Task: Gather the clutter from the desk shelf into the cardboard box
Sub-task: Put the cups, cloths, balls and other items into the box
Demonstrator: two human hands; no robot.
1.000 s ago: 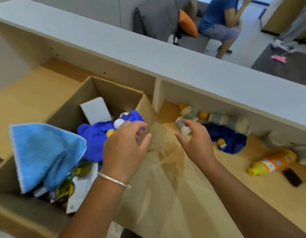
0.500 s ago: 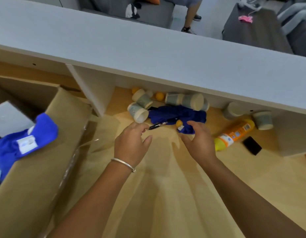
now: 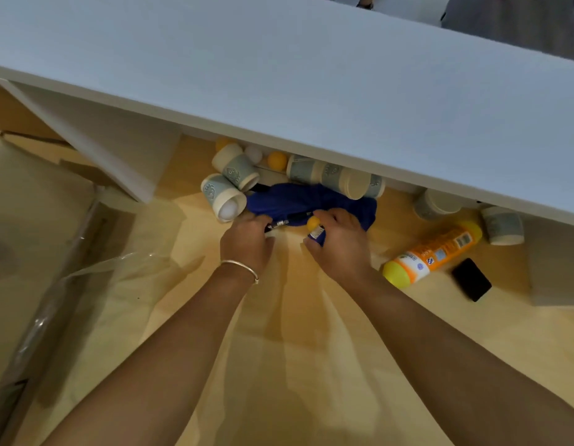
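A crumpled blue cloth (image 3: pixel 298 201) lies on the wooden desk shelf, under the grey top board. A black pen (image 3: pixel 287 221) and a small orange ball (image 3: pixel 313 223) rest on the cloth's near edge. My left hand (image 3: pixel 247 241) has its fingertips curled over the pen's left end. My right hand (image 3: pixel 342 241) pinches the cloth's near corner, right beside the ball. Several pale paper cups lie tipped around the cloth, one of which (image 3: pixel 226 197) has a white ball inside. The cardboard box (image 3: pixel 25 220) shows only as a flap at the far left.
An orange bottle with a yellow cap (image 3: pixel 435 252) lies to the right, with a black phone (image 3: pixel 471 280) beside it. More cups (image 3: pixel 502 225) and balls (image 3: pixel 277 160) sit far back under the overhanging grey top board (image 3: pixel 311 75). A white divider (image 3: pixel 112 146) separates the box side.
My view has swung right, from the box to the shelf compartment. Both hands have reached forward to the blue cloth, the left closing on the pen and the right on the cloth's corner.
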